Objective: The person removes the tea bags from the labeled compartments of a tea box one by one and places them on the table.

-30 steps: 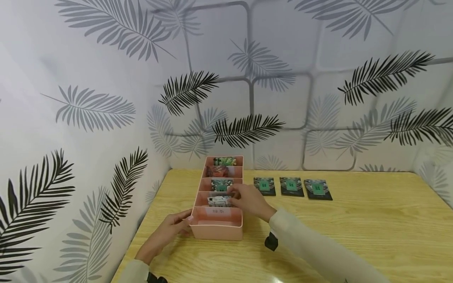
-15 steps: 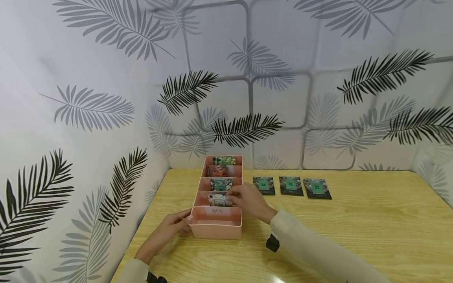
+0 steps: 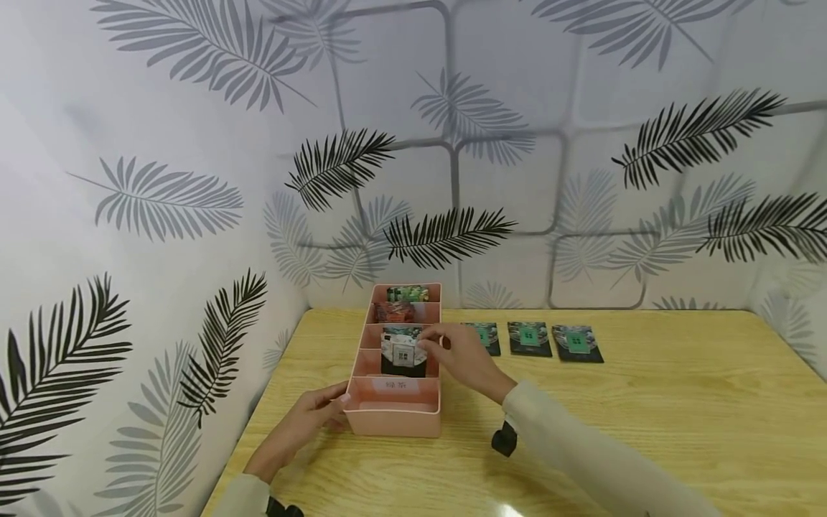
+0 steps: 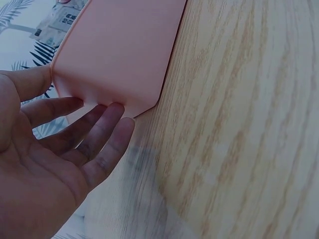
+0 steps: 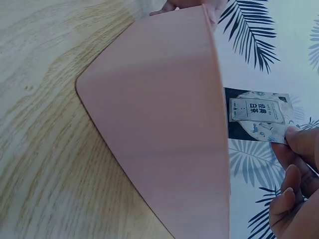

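Note:
My right hand (image 3: 466,357) pinches a white-and-black tea sachet (image 3: 403,355) by its upper corner, thumb against fingers. In the right wrist view the tea sachet (image 5: 256,114) stands above the rim of a pink divided box (image 5: 164,99); its lower end is hidden behind the wall. In the head view it appears over the second compartment from the front. My left hand (image 3: 311,424) grips the near left corner of the pink divided box (image 3: 395,424). The left wrist view has the thumb at the rim and the fingertips (image 4: 117,110) against the outer wall.
Three dark sachets with green labels lie in a row right of the box, the rightmost sachet (image 3: 577,343) fully visible. Farther compartments hold a red packet (image 3: 395,312) and a green packet (image 3: 408,294). A patterned wall (image 3: 504,273) borders the wooden table (image 3: 659,416).
The right hand has raised the tea sachet out of its compartment, so its black lower part now shows. The left hand has stayed at the box corner.

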Demonstrator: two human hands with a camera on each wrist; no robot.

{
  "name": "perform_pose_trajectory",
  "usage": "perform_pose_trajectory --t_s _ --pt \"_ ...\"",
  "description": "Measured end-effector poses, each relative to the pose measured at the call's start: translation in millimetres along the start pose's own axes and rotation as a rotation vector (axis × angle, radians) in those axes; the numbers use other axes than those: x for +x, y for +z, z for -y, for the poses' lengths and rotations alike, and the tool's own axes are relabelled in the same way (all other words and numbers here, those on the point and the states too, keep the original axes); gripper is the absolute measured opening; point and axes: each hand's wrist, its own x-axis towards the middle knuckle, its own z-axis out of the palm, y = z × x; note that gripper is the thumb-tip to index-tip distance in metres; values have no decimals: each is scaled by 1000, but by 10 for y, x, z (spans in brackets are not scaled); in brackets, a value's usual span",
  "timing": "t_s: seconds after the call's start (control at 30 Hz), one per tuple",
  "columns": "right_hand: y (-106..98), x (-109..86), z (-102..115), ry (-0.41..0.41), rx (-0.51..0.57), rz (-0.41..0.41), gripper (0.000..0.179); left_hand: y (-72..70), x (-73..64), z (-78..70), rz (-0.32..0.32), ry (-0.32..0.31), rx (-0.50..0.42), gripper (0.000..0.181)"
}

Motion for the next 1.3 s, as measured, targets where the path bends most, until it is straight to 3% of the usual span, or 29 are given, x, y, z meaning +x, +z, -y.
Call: perform_pose_trajectory --t_s 0.17,0.4,0.83,1.3 --pt "-125 -4 9 27 42 -9 14 6 6 -10 -7 -3 -5 60" --pt "-318 -46 -5 33 23 -50 12 12 37 -24 -12 -14 -4 60" --pt "-641 -206 -162 60 63 -78 13 20 45 -30 -1 -24 -9 61" --pt "-990 -418 -398 123 -13 -98 16 21 3 -17 -3 -48 -26 62"
